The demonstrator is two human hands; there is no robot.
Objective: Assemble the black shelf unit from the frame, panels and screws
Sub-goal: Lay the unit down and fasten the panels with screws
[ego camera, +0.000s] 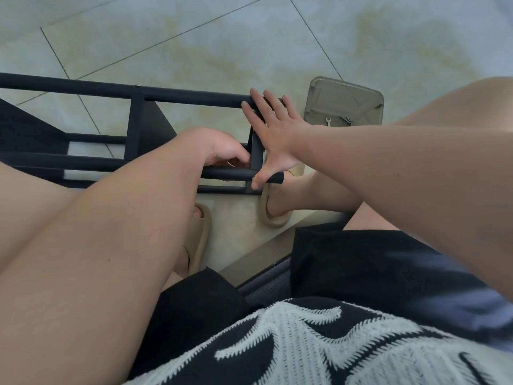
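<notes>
Bracing frame: right hand flat, spread over its right end; left hand curled at near joint, hold unclear. Seems rigid; grip tubes.

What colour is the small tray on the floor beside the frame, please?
A translucent greyish-beige; the tray shows best in the head view, the only one.

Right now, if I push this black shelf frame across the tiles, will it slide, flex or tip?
Probably slides readily: the black frame lies on its side on smooth, glossy floor tiles. Likely stiff, being tubes and crossbars joined together, though unfinished joints might rack. Your right hand, spread flat against its end, suggests it shifts unless braced.
</notes>
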